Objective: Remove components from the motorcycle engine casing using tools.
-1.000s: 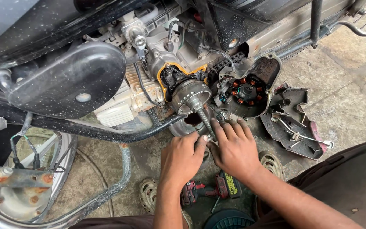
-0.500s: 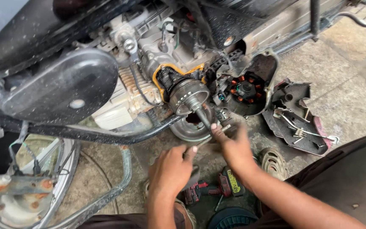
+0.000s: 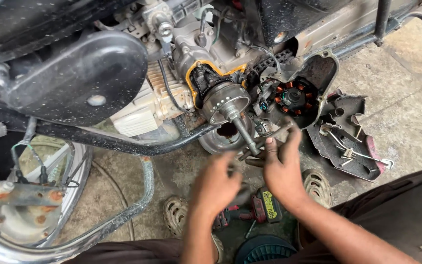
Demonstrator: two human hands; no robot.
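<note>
Motorcycle engine, puller step: right hand clamped on puller handle at flywheel; left hand open, unladen; next move likely needs steady turning.

Rough grey concrete floor carries everything here. At three o'clock a detached dark engine cover lies flat on it, inner face up. At six o'clock a red and black power tool rests on the floor. A round metal cover lies at centre, under the engine.
</note>
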